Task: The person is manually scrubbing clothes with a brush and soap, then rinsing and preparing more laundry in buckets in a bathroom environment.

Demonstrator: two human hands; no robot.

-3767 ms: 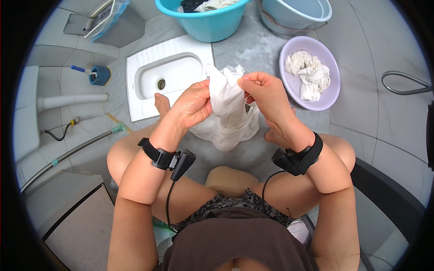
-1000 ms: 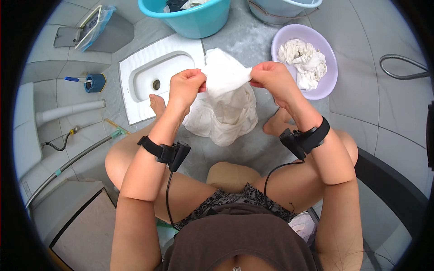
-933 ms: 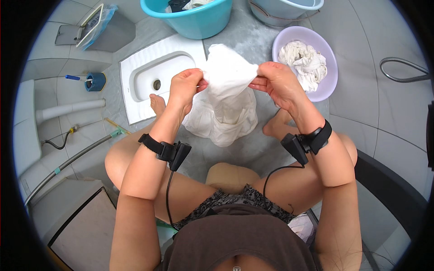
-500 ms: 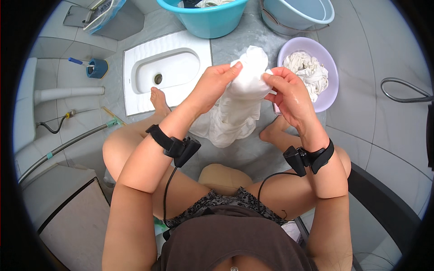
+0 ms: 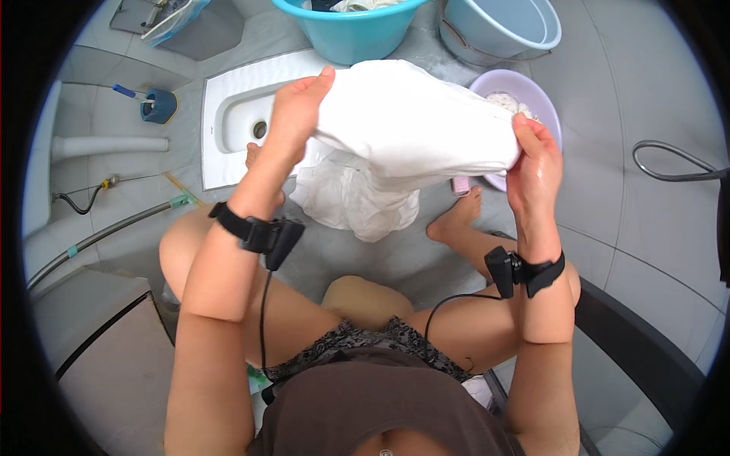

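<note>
A white cloth garment (image 5: 414, 114) is stretched sideways between my hands above the grey floor; its exact kind cannot be told. My left hand (image 5: 298, 110) pinches its left end, thumb on top, over the edge of the white squat toilet (image 5: 217, 163). At the right end, my right hand (image 5: 536, 159) grips the other edge, in front of the lavender basin (image 5: 549, 106). The lower part of the garment (image 5: 357, 201) hangs in crumpled folds between my feet. More white cloth (image 5: 506, 100) lies in the lavender basin, partly hidden by the stretched piece.
A turquoise tub (image 5: 353, 34) with cloth in it and a pale blue bucket (image 5: 498, 34) stand at the far side. A grey bin (image 5: 209, 30) and a blue toilet brush holder (image 5: 160, 106) are at the left. A small pink object (image 5: 461, 185) lies by my right foot.
My hands have moved apart, left hand leftward and right hand rightward. The bunched white garment between them is now spread wide and covers part of the toilet and the lavender basin.
</note>
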